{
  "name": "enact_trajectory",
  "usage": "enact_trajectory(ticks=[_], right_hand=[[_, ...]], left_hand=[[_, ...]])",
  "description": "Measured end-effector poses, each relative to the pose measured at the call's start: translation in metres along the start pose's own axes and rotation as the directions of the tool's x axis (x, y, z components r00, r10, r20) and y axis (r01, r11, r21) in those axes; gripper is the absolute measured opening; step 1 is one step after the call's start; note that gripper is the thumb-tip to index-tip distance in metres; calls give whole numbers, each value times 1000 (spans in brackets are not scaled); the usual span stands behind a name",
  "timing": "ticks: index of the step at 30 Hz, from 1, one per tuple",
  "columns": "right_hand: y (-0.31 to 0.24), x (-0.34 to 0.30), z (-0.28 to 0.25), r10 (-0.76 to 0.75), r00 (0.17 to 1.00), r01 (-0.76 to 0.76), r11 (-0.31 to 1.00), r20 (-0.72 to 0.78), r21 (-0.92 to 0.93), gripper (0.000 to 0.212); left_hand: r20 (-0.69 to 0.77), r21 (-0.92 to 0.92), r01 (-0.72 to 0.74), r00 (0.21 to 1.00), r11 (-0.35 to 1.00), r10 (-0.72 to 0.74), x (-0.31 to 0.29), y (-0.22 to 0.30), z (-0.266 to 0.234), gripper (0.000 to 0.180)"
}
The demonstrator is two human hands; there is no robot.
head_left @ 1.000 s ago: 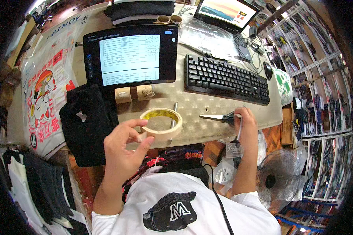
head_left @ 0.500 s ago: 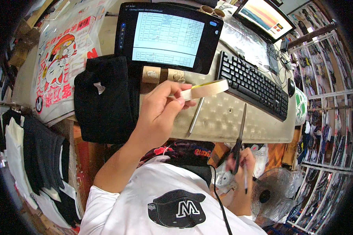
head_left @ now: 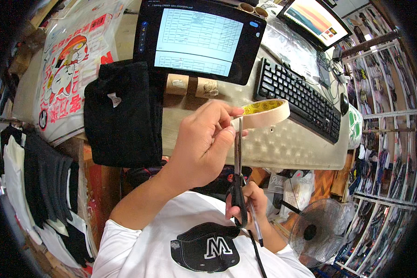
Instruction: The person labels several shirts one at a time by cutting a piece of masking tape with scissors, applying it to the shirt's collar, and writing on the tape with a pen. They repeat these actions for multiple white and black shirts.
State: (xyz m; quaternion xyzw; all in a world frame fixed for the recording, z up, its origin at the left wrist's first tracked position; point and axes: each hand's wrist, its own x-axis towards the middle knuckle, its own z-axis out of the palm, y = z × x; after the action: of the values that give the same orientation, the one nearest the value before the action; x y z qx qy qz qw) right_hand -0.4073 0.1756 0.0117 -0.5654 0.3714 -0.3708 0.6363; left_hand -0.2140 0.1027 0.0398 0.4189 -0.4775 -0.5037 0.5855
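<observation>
Over the table, my left hand [head_left: 200,139] pinches a roll of cream masking tape [head_left: 274,116] by its near end, the yellow inner core showing. Below it, my right hand [head_left: 257,204] has its fingers round the black handles of a pair of scissors [head_left: 237,183]. A slim pen [head_left: 253,220] sticks down from the same hand. The scissor blades point up and meet the tape at my left fingertips; whether they cut it is too small to tell. Left of my left hand lies a folded black garment [head_left: 120,123].
A tablet [head_left: 197,41] showing a table stands at the back, with cardboard tubes [head_left: 206,87] before it. Right are a black keyboard [head_left: 301,99], a mouse [head_left: 344,103] and a laptop [head_left: 316,21]. A printed plastic bag [head_left: 72,78] lies left. A fan [head_left: 316,231] stands lower right.
My right hand has swung left and up, bringing the scissors from beside the table edge to the tape. My left hand and the tape roll have shifted slightly right and down.
</observation>
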Motion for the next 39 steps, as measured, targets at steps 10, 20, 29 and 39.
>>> enact_trajectory(ticks=[10,20,29,39], right_hand=[[8,-6,-41,-97,935,-49,916,-341,-397,19],[-17,17,-118,-36,910,-362,414,-413,-835,23],[-23,32,-110,-83,916,-325,419,-392,-848,24],[-34,37,-93,-200,940,-172,426,-278,-888,25]], left_hand=[[163,618,-347,934,706,317,-8,-46,-24,8],[47,966,-127,944,227,326,-4,27,-222,13],[231,970,-236,970,-64,-70,20,33,-238,11],[63,912,-207,923,-353,-378,52,28,-227,18]])
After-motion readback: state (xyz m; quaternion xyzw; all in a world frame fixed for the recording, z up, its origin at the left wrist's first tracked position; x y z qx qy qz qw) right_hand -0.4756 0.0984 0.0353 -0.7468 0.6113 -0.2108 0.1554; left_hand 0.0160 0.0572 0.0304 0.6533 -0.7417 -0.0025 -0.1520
